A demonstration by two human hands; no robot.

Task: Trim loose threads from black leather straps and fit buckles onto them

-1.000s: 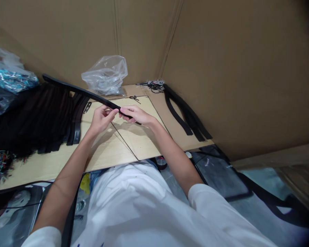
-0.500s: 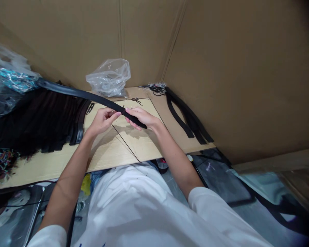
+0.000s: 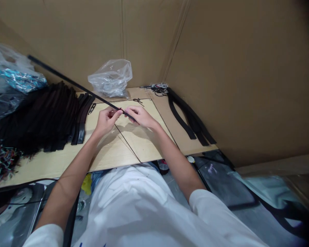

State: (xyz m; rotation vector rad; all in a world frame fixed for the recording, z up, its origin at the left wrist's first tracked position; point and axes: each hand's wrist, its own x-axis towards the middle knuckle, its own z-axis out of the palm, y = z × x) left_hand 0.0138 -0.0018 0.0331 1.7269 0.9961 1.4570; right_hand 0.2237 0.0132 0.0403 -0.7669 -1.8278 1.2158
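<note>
Holding: the left hand (image 3: 106,119) has thumb and fingers pinched narrow on the dark strip (image 3: 74,83); the right hand (image 3: 140,116) has its fingers closed on the strip's near, right end, just beside the left thumb.
Strip: long, slim and black, seen edge-on, slanting above the counter (image 3: 113,156) towards the far left.
Thread: a fine dark bit shows on the strip between the thumbs, too small to tell whether knotted.
Counter: smooth, pale yellowish board, edged far and right with brown cardboard.
Bow: a small black cord loop (image 3: 138,101) lies flat beyond the hands.
Left pile: many black strips (image 3: 38,118) packed side by side, with frayed, multicoloured threads (image 3: 3,163) nearer.
Bags: crumpled clear plastic bag (image 3: 110,79) at the far edge; another, far left, shows shiny blue-and-silver contents (image 3: 22,78).
Right strips: curved, flat black lengths (image 3: 192,113) beside a wispy thread tangle (image 3: 158,89).
Wall: broad brown cardboard (image 3: 229,68), creased vertically.
</note>
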